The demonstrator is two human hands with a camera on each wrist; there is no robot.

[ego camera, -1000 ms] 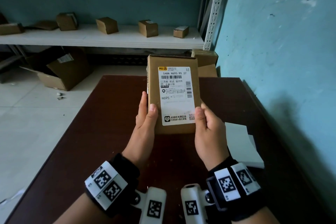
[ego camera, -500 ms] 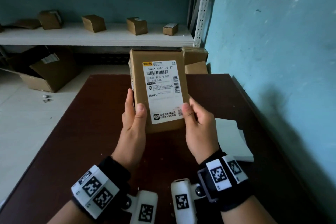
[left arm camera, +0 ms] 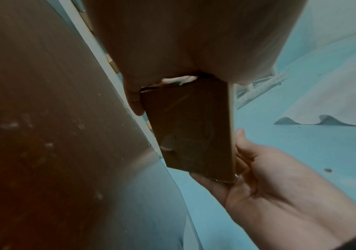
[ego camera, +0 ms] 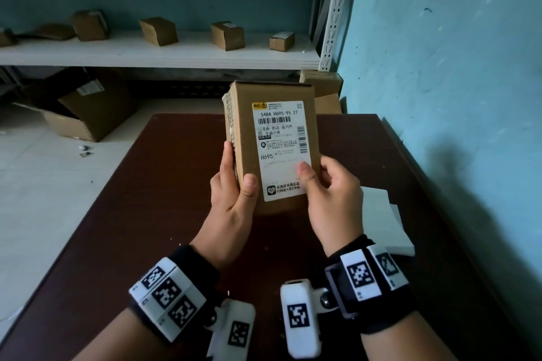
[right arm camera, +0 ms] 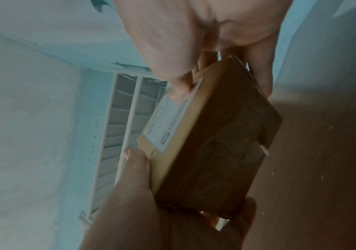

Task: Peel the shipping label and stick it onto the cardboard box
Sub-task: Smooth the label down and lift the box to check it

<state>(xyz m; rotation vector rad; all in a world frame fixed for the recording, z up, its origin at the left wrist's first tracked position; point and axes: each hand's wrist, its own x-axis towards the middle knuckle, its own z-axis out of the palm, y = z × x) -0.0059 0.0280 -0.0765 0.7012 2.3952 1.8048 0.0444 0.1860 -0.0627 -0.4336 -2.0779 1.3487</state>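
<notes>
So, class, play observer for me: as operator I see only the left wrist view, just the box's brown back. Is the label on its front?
Observer: Yes. In the head view the shipping label lies flat on the front of the cardboard box.
Operator: Where is the right thumb?
Observer: The right hand presses its thumb on the label's lower right edge.
Operator: And the left thumb?
Observer: The left hand has its thumb on cardboard just left of the label.

Brown cardboard box [ego camera: 243,114], white barcoded shipping label [ego camera: 281,149], dark reddish-brown table [ego camera: 146,214], turquoise wall [ego camera: 454,67]
</notes>
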